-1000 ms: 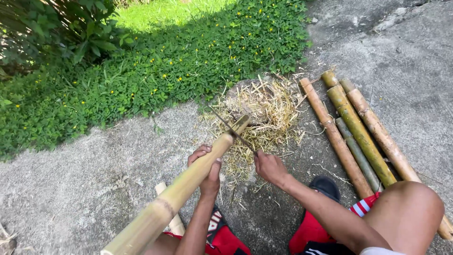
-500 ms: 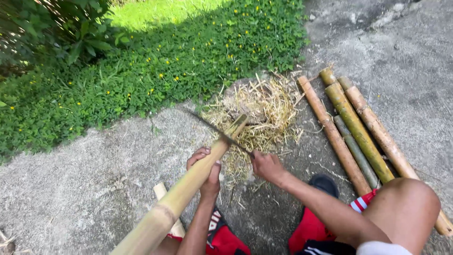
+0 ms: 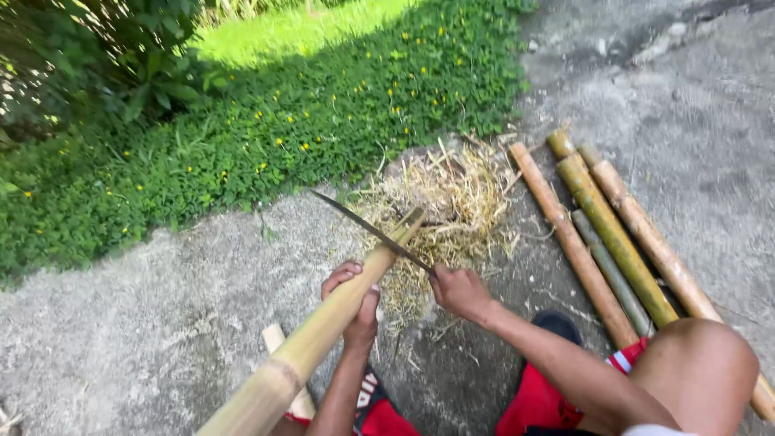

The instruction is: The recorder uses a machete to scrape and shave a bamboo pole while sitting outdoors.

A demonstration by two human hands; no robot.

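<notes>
Scene: outdoor concrete slab (image 3: 161, 339), person seated low, camera looks down over knees; red shorts (image 3: 541, 400) at bottom centre.
Left hand: (image 3: 355, 303) wrapped around the bamboo pole, fingers over the top, thumb side toward the viewer; clamped on it, lower centre of frame.
Right hand: (image 3: 458, 291) closed on the handle of the blade, just right of the pole, centre of frame.
Bamboo pole: (image 3: 311, 347) yellow-green, runs from bottom left up to centre; far end tilted up, tip frayed/split where the blade meets it.
Blade: (image 3: 367, 228) long, thin, dark, slightly curved; lies across the pole tip, point aimed at upper left, edge touching the pole near the end.
Shavings: (image 3: 452, 202) pale straw-coloured pile on the slab just beyond the pole tip, centre of frame.
Stacked poles: (image 3: 601, 226) four or so bamboo lengths lying side by side at right, brown to green, running from upper centre to lower right; one passes under the right knee (image 3: 702, 371).
Short offcut: (image 3: 278, 343) pale bamboo piece on the slab beside the pole, lower left of centre, partly hidden.
Background: green ground cover with small yellow flowers (image 3: 282, 137) across upper left; sunlit grass at top.
</notes>
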